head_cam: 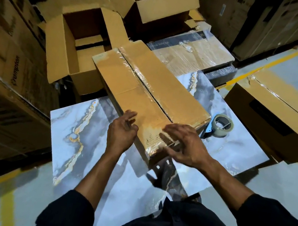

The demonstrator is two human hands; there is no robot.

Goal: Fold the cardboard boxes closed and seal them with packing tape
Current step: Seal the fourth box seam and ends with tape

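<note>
A long closed cardboard box (148, 85) lies on a marble-patterned slab (75, 133), with clear tape along its centre seam and over its near end. My left hand (122, 130) is at the box's near left corner, fingers loosely spread and blurred. My right hand (184, 145) lies over the taped near end with its fingers spread flat. A tape dispenser (219, 126) with a clear roll sits on the slab just right of the box.
Two open empty boxes (81, 44) (156, 3) stand behind. A wrapped flat pack (197, 54) lies at the back right, a taped box (282, 117) at the right. Printed cartons (5, 72) are stacked along the left. Yellow lines mark the floor.
</note>
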